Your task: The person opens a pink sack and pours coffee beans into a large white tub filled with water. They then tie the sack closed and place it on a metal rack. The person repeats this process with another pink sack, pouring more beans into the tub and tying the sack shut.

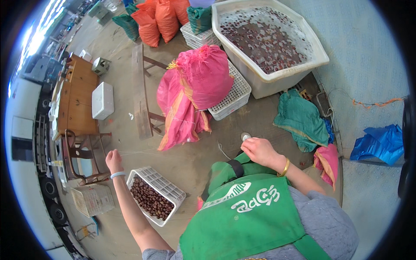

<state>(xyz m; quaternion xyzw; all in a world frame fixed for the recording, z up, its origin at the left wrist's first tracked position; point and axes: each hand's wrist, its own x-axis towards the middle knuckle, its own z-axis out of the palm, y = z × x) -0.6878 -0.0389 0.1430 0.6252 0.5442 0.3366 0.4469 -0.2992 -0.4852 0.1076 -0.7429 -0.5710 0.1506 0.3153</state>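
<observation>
My left hand [113, 161], arm stretched out, pinches a thin white string [136, 152]. From there the string runs right, towards the lower edge of a pink woven sack [178, 126]. My right hand [261, 151] is raised in front of my green apron [240, 221] with its fingers curled; whether string is inside them cannot be seen. A loose end of white cord [222, 150] shows left of that hand. Below and right of my left hand stands a white plastic crate [165, 183] of brown chestnuts [151, 198]. A full, gathered pink sack [211, 78] rests on stacked crates [230, 104].
A large white tub [260, 76] holds foamy water with floating brown nuts. A wooden bench [141, 97] stands left of the sacks. Green sacking [300, 118] lies at right by the wall. A metal-framed chair [83, 156] and wooden cabinet [78, 94] are at left; orange sacks [167, 21] stand behind.
</observation>
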